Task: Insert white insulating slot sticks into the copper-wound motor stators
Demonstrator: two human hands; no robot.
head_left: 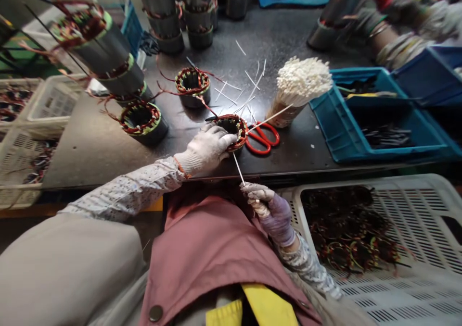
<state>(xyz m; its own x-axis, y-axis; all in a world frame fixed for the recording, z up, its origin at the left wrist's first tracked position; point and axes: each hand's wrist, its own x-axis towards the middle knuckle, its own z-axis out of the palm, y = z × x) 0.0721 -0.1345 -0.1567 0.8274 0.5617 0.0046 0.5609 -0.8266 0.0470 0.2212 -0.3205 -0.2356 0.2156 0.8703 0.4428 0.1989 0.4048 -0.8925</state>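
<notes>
My left hand (211, 145), in a white knit glove, grips the near left rim of a motor stator (233, 131) with copper windings, its thumb over the opening. A thin white cord (238, 167) runs from the stator's near side down to my right hand (265, 206). That hand, in a purple and white glove, is closed on the cord's end in front of the table edge. Another white strand (272, 118) sticks out from the stator's right side. Red-handled scissors (262, 138) lie against the stator, their blades hidden.
A bundle of white strands (303, 83) stands behind the scissors. Two stators (193, 88) (142, 121) and stacked ones (104, 52) are to the left. Blue bins (407, 145) sit right; a white crate (426, 206) holds stators below. A co-worker's gloved hand (368, 23) touches another stack.
</notes>
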